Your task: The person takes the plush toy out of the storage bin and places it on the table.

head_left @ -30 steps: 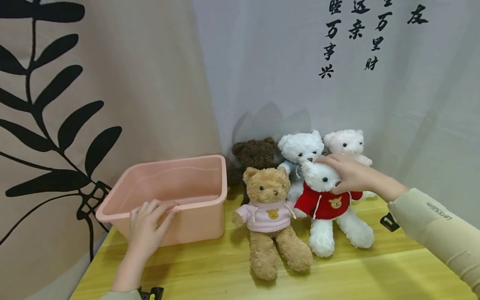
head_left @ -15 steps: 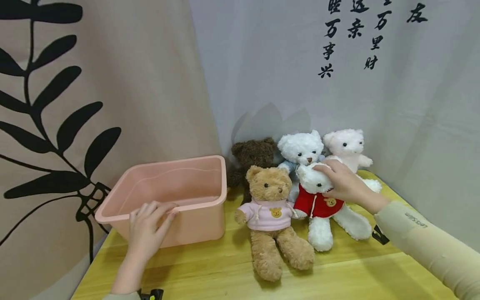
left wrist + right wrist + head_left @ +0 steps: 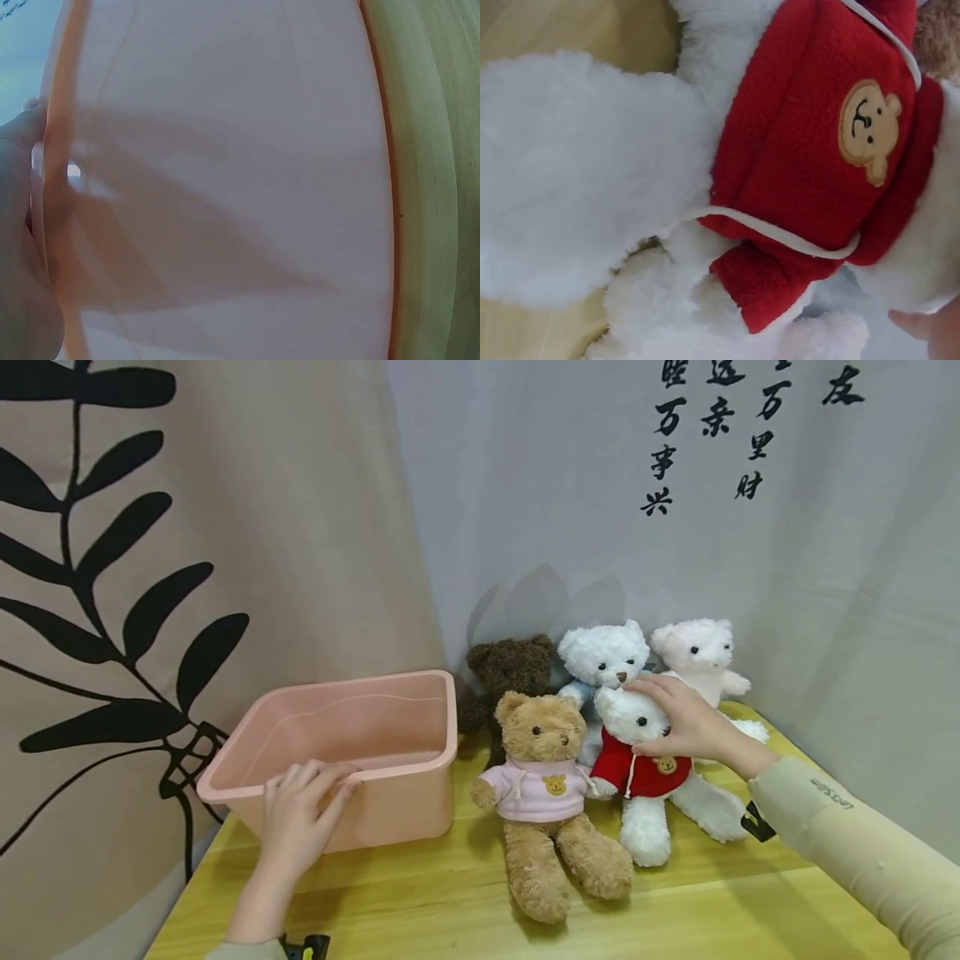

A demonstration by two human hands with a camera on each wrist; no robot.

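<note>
My left hand [image 3: 300, 814] grips the near rim of a pink plastic bin [image 3: 405, 781], fingers over the edge and thumb outside. In the left wrist view, the bin's outer wall [image 3: 247, 187] fills most of the picture. On the right, my right hand [image 3: 693, 722] is at the head of a white teddy bear [image 3: 628, 717] in a red hoodie. Its fingers extend along the top of the head; the thumb stands apart, in front of the hoodie. The right wrist view shows the red hoodie [image 3: 802, 142] close up, with a thumb tip [image 3: 911, 324] near the bear's neck.
Left of the white bear sits a tan teddy bear [image 3: 536, 731] in a pink hoodie. Behind are a dark brown bear [image 3: 510, 668], a white bear in blue [image 3: 600, 652] and a pale bear [image 3: 693, 647]. A curtain [image 3: 525, 485] hangs behind the wooden table [image 3: 420, 902].
The red-hoodie bear has shifted slightly left and back with my right hand. Since half a second ago the hand has loosened and its thumb has spread. My left hand has stayed on the rim.
</note>
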